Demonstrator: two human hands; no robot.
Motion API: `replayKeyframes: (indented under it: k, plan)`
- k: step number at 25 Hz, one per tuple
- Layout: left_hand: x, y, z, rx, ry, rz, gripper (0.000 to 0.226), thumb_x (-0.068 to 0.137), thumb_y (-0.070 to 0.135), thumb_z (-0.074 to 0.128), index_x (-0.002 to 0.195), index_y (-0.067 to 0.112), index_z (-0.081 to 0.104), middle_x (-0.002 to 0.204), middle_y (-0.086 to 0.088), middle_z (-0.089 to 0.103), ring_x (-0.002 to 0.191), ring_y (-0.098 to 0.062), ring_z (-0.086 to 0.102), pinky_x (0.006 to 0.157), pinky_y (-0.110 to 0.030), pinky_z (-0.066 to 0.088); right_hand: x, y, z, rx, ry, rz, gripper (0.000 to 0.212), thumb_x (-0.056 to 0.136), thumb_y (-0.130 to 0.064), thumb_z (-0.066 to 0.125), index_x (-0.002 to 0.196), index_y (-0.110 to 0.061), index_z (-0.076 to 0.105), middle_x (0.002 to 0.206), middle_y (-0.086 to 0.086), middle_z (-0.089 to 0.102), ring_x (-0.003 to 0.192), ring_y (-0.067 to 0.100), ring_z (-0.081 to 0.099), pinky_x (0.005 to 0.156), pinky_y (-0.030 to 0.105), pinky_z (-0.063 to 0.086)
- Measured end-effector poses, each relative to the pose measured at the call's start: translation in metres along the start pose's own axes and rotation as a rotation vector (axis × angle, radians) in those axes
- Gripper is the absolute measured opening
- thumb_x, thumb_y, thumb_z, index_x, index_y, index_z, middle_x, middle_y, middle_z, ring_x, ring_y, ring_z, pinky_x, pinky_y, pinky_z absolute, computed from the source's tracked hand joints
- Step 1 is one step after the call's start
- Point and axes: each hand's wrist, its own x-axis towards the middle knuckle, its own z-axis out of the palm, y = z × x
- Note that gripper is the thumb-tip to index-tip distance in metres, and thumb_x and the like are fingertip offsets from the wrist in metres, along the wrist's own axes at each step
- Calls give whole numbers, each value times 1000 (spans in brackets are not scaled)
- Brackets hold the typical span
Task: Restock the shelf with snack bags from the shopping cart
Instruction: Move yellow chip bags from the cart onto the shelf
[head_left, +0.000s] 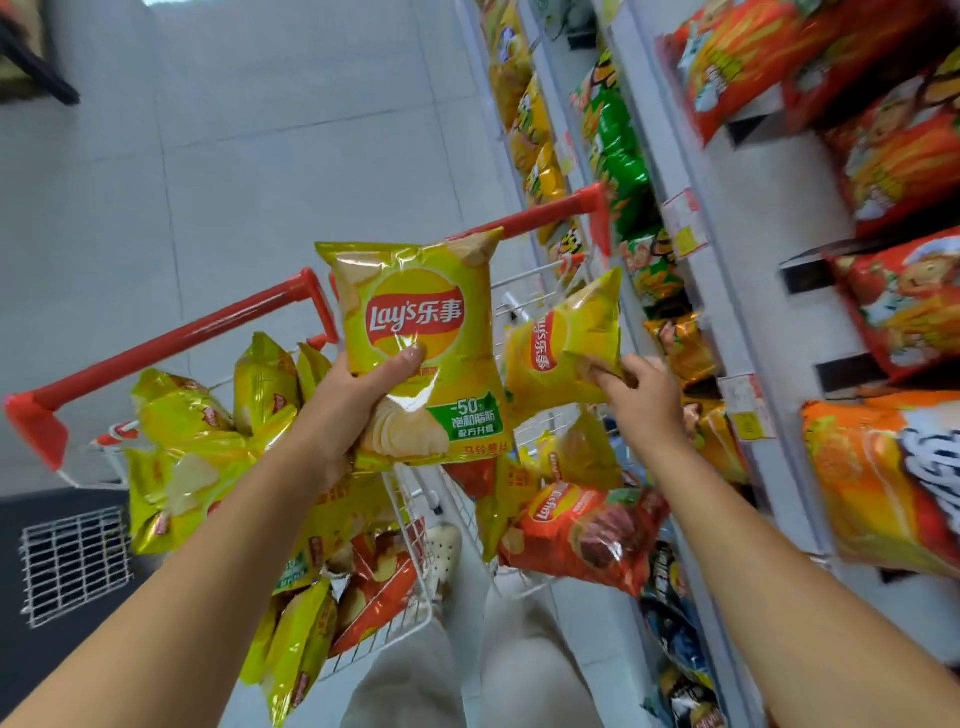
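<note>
Two yellow-green foil crisp bags in transit: left hand (358, 395) grips upright bag (415, 332), right hand (641, 400) pinches tilted bag (566, 343); next, placement on white shelf (691, 171), judged.

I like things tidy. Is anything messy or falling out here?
Yes. A red bag lies tilted over the cart's right edge, and yellow bags bulge past its left side. Nothing looks torn or spilled.

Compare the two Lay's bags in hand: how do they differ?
The left-hand bag stands upright, front to camera, the left hand gripping its lower half. The right-hand bag is turned sideways, pinched at one corner by the right hand. Both are yellow Lay's.
</note>
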Motion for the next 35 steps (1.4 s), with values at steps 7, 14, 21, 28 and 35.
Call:
replayKeyframes:
  k: [7, 14, 21, 28, 35]
  plan:
    - [-64, 82, 22, -113, -419, -60, 84, 27, 48, 97, 102, 16, 77, 108, -16, 73, 88, -32, 74, 68, -45, 61, -145, -117, -177, 483, 14, -220, 12, 87, -13, 65, 88, -25, 68, 85, -8, 73, 81, 6, 69, 72, 24, 56]
    - [-168, 176, 113, -102, -832, 46, 81, 11, 37, 101, 85, 10, 81, 93, -19, 75, 77, -34, 74, 55, -48, 59, -282, -186, -298, 728, 516, -389, 19, 85, -33, 65, 73, -24, 54, 77, 1, 71, 67, 14, 66, 57, 29, 56]
    - [-246, 207, 223, -37, -1243, 61, 69, 61, 37, 92, 117, 4, 70, 121, -25, 66, 109, -40, 65, 87, -56, 53, -377, -217, -403, 720, 1024, -606, 20, 96, -15, 56, 80, -23, 49, 63, -11, 62, 61, 4, 56, 56, 23, 46]
    - [-364, 193, 347, -2, -1326, 252, 82, 29, 44, 98, 101, 10, 78, 109, -19, 73, 94, -34, 72, 70, -53, 59, -433, -183, -501, 654, 1088, -469, 98, 55, -84, 64, 139, -40, 36, 125, -11, 62, 114, 11, 60, 99, 42, 45]
    - [-383, 198, 393, -39, -1354, 295, 101, 41, 40, 97, 131, 16, 58, 128, -19, 64, 110, -37, 66, 80, -57, 56, -412, -151, -570, 690, 1133, -366, 87, 65, -30, 87, 134, -20, 34, 126, 1, 59, 108, 22, 62, 92, 46, 53]
